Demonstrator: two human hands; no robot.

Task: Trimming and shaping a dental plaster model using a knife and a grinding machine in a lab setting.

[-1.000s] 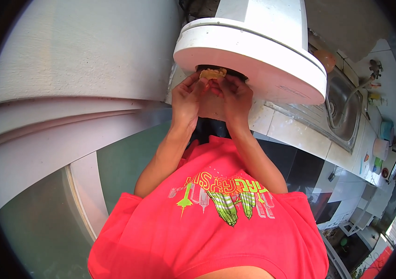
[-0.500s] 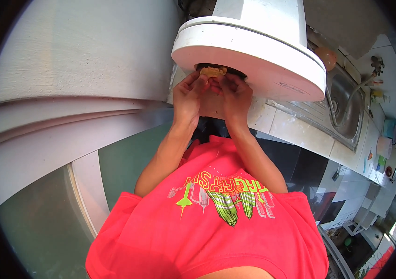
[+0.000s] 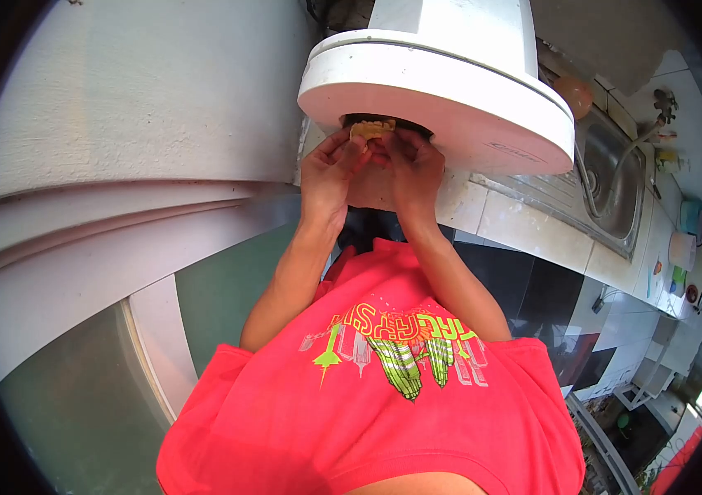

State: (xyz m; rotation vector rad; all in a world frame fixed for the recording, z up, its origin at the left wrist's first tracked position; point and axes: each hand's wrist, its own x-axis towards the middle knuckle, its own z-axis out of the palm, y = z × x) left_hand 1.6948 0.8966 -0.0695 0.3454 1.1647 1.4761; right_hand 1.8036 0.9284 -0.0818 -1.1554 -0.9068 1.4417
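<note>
Between my fingertips is a small yellow, half-moon-shaped pastry [image 3: 372,129] with a ridged, crimped edge along its far side. My left hand [image 3: 326,175] pinches its left end, thumb toward me. At the right end, the thumb and fingers of my right hand [image 3: 415,172] are closed on it. Some of the fingers are hidden behind the thumbs. Both hands are just in front of a dark opening [image 3: 413,126] in the underside of a large white appliance [image 3: 450,82] with a rounded front. Whether the pastry touches the appliance I cannot tell.
A tiled counter [image 3: 524,229] runs to the right, with a steel sink [image 3: 627,177] and a bent tap hose [image 3: 638,142]. An orange round object [image 3: 573,96] stands by the sink. A white wall [image 3: 153,91] rises close on the left.
The view has shifted slightly, so the appliance and hands appear a little further left. Both hands still pinch the pastry, which looks turned very slightly.
</note>
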